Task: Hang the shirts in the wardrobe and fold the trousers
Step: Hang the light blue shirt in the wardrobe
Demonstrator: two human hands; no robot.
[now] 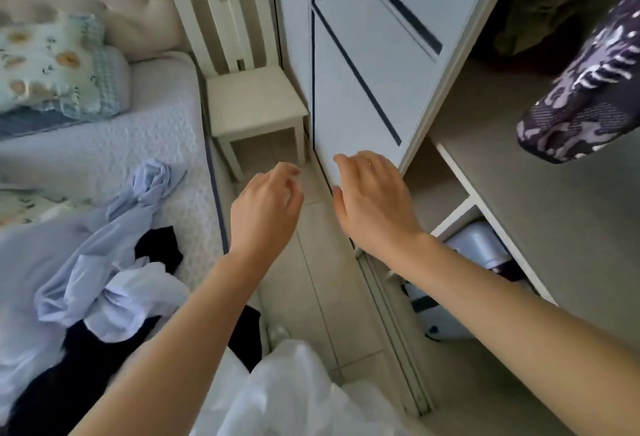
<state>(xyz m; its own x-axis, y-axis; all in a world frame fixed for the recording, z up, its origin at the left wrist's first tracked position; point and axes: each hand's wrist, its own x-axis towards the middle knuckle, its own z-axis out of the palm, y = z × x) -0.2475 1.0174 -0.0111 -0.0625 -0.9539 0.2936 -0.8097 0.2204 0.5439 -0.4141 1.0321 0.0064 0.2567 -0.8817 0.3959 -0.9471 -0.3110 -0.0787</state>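
**laundry_lurker:** so what are the hands doing, grabbing anything?

**sockdrawer99:** nope. The left hand is out over the floor, fingers loosely curled, nothing in it. The right hand is just beside it, fingers relaxed and a bit spread, empty too. Its fingertips overlap the bottom of the wardrobe door, but I honestly can't tell if they touch it.

**laundry_lurker:** and the clothes?

**sockdrawer99:** all in a heap on the bed, down and to the left of the left hand, well apart from it. The pale blue shirts are crumpled on top, with one twisted bit poking up toward that hand. The dark trousers are tangled under and through them, next to the left forearm. There's also a white garment below both forearms, right by the person. Can't tell if it's a shirt.

**laundry_lurker:** wardrobe side?

**sockdrawer99:** the open part is to the right of the right hand, with a grey shelf inside. A dark patterned garment hangs up and to the right of that hand, well apart. A pale blue case sits under the shelf, just past the right wrist. A white chair stands beyond the left hand's fingertips, against the wardrobe door.
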